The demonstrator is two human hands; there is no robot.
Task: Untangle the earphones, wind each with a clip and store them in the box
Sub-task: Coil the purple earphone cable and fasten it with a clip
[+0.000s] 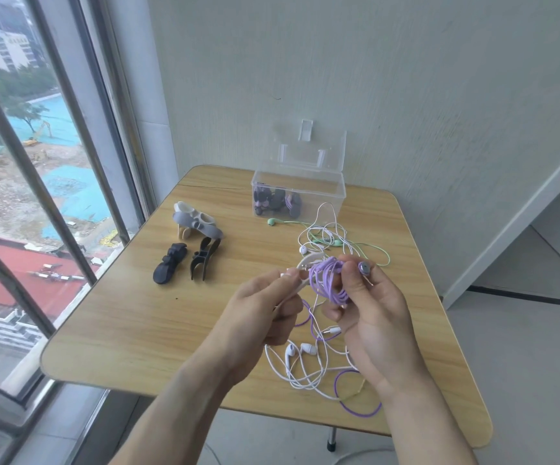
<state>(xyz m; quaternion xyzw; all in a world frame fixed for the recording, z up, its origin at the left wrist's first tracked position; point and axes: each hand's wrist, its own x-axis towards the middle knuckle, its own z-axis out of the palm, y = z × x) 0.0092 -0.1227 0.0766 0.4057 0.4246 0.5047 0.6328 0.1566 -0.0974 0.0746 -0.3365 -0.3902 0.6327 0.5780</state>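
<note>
Fingers of the left hand [258, 308] pinch a white clip [300, 286] while the right hand [367, 308] grips the wound purple earphones [327, 280] above the table [131, 317].

Purple cord [327, 280], white clip [308, 261], mint-green earphones [273, 222], black clips [184, 265], wood-grain table [131, 317].

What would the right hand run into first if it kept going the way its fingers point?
Probably the white and green earphone tangle just beyond the right hand; further on, the clear box. Depth is hard to judge from this view.
</note>
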